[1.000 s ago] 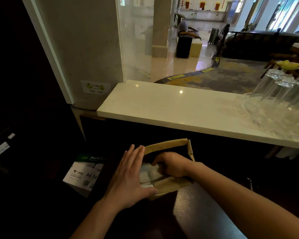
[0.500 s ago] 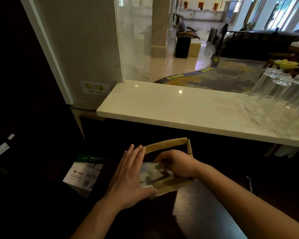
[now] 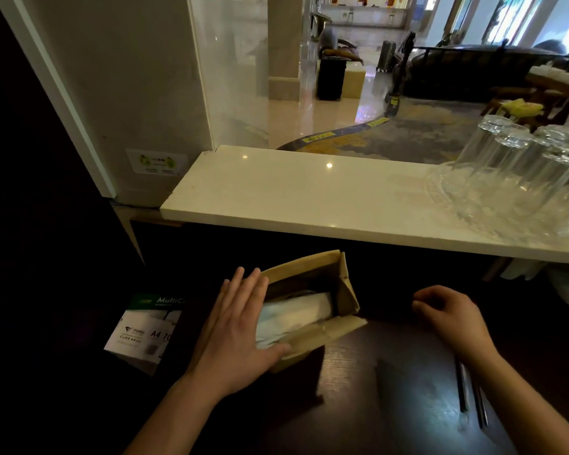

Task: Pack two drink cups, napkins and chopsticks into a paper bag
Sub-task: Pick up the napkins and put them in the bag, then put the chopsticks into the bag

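A brown paper bag [image 3: 345,292] stands open on the dark table. White napkins [image 3: 296,311] lie inside it, near the top. My left hand [image 3: 237,326] presses flat against the bag's left side, fingers straight, thumb along the front edge. My right hand [image 3: 450,318] hovers to the right of the bag with fingers loosely curled and holds nothing. Two dark chopsticks [image 3: 470,395] lie on the table just under my right forearm. No drink cups can be made out; the bag's depths are dark.
A raised white counter [image 3: 309,198] runs across behind the bag, with several upturned clear glasses [image 3: 519,175] at its right end. A pack of A4 paper [image 3: 145,326] sits left of the bag. A glass pane stands at the back left.
My right hand has come out of the bag and moved off to the right, leaving the napkins inside. My left hand stays on the bag's side.
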### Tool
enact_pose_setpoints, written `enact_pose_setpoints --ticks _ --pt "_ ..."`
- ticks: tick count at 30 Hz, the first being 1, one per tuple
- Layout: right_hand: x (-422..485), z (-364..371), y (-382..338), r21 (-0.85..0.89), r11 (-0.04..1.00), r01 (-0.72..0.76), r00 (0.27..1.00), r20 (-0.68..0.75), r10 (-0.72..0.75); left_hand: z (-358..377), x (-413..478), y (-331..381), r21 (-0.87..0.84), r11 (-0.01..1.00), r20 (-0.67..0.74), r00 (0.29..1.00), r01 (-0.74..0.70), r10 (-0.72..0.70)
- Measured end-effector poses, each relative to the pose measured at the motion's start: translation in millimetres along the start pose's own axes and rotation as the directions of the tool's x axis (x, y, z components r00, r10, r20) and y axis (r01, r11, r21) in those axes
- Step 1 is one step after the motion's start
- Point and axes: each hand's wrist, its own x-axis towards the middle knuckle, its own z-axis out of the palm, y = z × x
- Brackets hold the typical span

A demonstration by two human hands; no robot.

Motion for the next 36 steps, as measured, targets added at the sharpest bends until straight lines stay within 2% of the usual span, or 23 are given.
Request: enact_pose_setpoints --ticks 6,12,15,20,28,36 --pt "-10 18 84 -0.335 0.928 -0.165 0.986 -0.039 0.161 8 9 5 0.062 0.998 -0.004 1.000 0.006 -0.006" --pt "-19 21 126 -0.494 0.791 -0.360 0.923 -0.069 0.378 13 13 6 0.098 0.995 -0.007 1.000 0.006 -0.005" --pt "-19 23 138 -0.518 0.755 -0.402 0.893 -0.040 0.448 15 15 4 0.099 0.995 -0.009 1.000 0.007 -0.006" --pt "-14 29 152 -0.531 0.772 -0.350 0.901 0.035 0.432 16 14 2 0.092 0.996 -0.005 1.000 0.006 -0.005" --pt "-6 35 152 -0.493 0.776 -0.395 0.875 0.057 0.481 17 17 2 0.079 0.997 -0.005 1.000 -0.002 0.002" --pt "-4 40 150 -0.454 0.804 -0.384 0.892 0.040 0.450 19 17 1 0.078 0.997 -0.010 1.000 -0.005 0.005"
